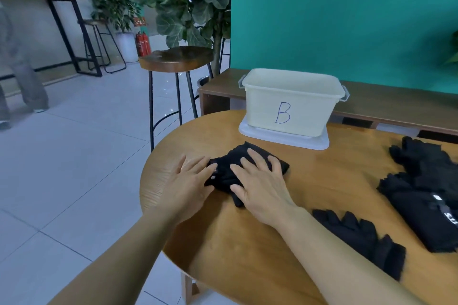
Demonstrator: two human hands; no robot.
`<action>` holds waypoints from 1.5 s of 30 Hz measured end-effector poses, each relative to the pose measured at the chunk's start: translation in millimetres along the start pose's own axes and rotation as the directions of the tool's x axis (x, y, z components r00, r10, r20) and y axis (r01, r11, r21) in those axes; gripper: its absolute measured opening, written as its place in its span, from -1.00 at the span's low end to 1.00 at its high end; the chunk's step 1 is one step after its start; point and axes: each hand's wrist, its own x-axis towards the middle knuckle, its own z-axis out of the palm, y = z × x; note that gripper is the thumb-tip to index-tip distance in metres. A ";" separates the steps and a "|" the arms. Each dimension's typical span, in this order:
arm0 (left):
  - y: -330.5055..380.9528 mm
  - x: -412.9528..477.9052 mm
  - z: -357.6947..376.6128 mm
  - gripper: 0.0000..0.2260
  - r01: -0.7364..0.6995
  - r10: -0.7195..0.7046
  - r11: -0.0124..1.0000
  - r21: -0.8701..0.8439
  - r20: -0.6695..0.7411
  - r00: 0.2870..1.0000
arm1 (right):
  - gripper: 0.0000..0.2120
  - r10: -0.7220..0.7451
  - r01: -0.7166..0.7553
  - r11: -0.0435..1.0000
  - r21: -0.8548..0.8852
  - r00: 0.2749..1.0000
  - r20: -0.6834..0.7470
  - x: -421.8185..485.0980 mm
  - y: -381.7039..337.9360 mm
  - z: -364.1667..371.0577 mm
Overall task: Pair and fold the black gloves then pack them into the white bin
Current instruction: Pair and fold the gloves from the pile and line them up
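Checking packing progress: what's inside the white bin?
Only the far inner wall of the white bin shows, near the rim. Its front wall hides the rest, so any contents cannot be seen.

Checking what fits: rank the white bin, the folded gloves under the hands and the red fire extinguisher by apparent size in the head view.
1. white bin
2. folded gloves, partly covered
3. fire extinguisher, far away, so its true size is unsure
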 end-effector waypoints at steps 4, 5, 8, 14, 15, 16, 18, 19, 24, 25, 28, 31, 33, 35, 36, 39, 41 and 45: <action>-7.9 2.9 7.5 -0.60 -0.022 0.022 1.000 -0.012 -0.017 1.000 | -0.55 -0.020 0.020 0.999 -0.038 1.000 0.008 21.5 -11.9 15.9; -8.7 3.5 9.0 -0.62 -0.019 0.019 1.000 -0.005 -0.022 1.000 | -0.56 -0.021 0.022 0.998 -0.054 1.000 0.013 24.7 -15.0 19.0; -9.3 5.2 12.0 -0.68 -0.007 0.007 1.000 -0.003 -0.051 0.999 | -0.62 -0.007 0.007 0.997 -0.078 1.000 -0.003 31.7 -23.3 25.5; -6.2 13.3 -0.5 -0.73 0.001 -0.002 1.000 -0.007 -0.135 0.991 | -0.67 0.028 -0.032 0.999 -0.035 0.992 -0.123 37.5 -22.7 15.3; -3.2 15.0 -7.5 -0.71 0.010 -0.013 1.000 -0.019 -0.133 0.991 | -0.68 0.034 -0.033 0.999 0.013 0.988 -0.148 37.0 -19.6 9.9; 0.3 16.4 -14.2 -0.69 0.015 -0.019 0.999 -0.031 -0.133 0.991 | -0.70 0.048 -0.035 0.996 0.082 0.986 -0.163 36.7 -15.3 5.1; 8.3 20.2 -26.6 -0.71 0.011 -0.017 0.999 -0.044 -0.129 0.991 | -0.75 0.080 -0.031 0.962 0.272 0.982 -0.173 34.3 -4.7 -6.4; 12.7 22.6 -32.4 -0.75 0.013 -0.018 0.999 -0.045 -0.128 0.992 | -0.79 0.092 -0.022 0.931 0.364 0.980 -0.177 31.5 0.9 -13.7; 50.3 30.2 -74.2 -0.82 0.007 -0.021 0.996 -0.086 -0.160 0.987 | -0.84 0.206 -0.089 0.729 0.679 0.974 -0.094 0.8 28.6 -59.1; 60.7 30.5 -84.6 -0.82 0.018 -0.032 0.994 -0.109 -0.127 0.991 | -0.85 0.215 -0.103 0.686 0.720 0.975 -0.065 -6.6 34.9 -64.5; 85.9 35.4 -108.7 -0.86 0.084 -0.086 0.973 -0.216 -0.001 0.996 | -0.83 0.261 -0.129 0.562 0.817 0.965 -0.027 -31.6 51.7 -80.4; 104.3 42.5 -118.1 -0.89 0.123 -0.111 0.947 -0.297 0.058 0.992 | -0.86 0.292 -0.132 0.468 0.874 0.956 -0.011 -60.6 62.3 -99.8; 125.4 45.6 -125.6 -0.95 0.092 -0.069 0.918 -0.387 0.074 0.995 | -0.80 0.333 -0.135 0.472 0.871 0.942 -0.034 -73.9 66.9 -110.0; 146.6 48.9 -131.9 -0.93 0.044 -0.026 0.862 -0.505 0.042 0.999 | -0.72 0.393 -0.154 0.552 0.819 0.915 -0.093 -83.3 72.6 -118.4; 155.0 50.3 -134.0 -0.90 0.026 -0.018 0.826 -0.563 0.020 1.000 | -0.72 0.422 -0.169 0.569 0.805 0.900 -0.109 -88.0 75.7 -123.7; 171.8 46.6 -137.4 -0.74 0.075 -0.037 0.622 -0.779 0.066 0.997 | -0.74 0.501 -0.181 0.482 0.857 0.860 -0.100 -101.9 85.1 -134.9; 179.2 38.6 -134.2 -0.71 0.137 -0.014 0.521 -0.842 0.153 0.988 | -0.69 0.513 -0.217 0.422 0.880 0.858 -0.035 -112.8 90.0 -135.5; 191.5 22.7 -129.1 -0.78 0.110 0.007 0.572 -0.813 0.138 0.990 | -0.71 0.514 -0.266 0.373 0.889 0.857 0.041 -130.8 95.9 -135.8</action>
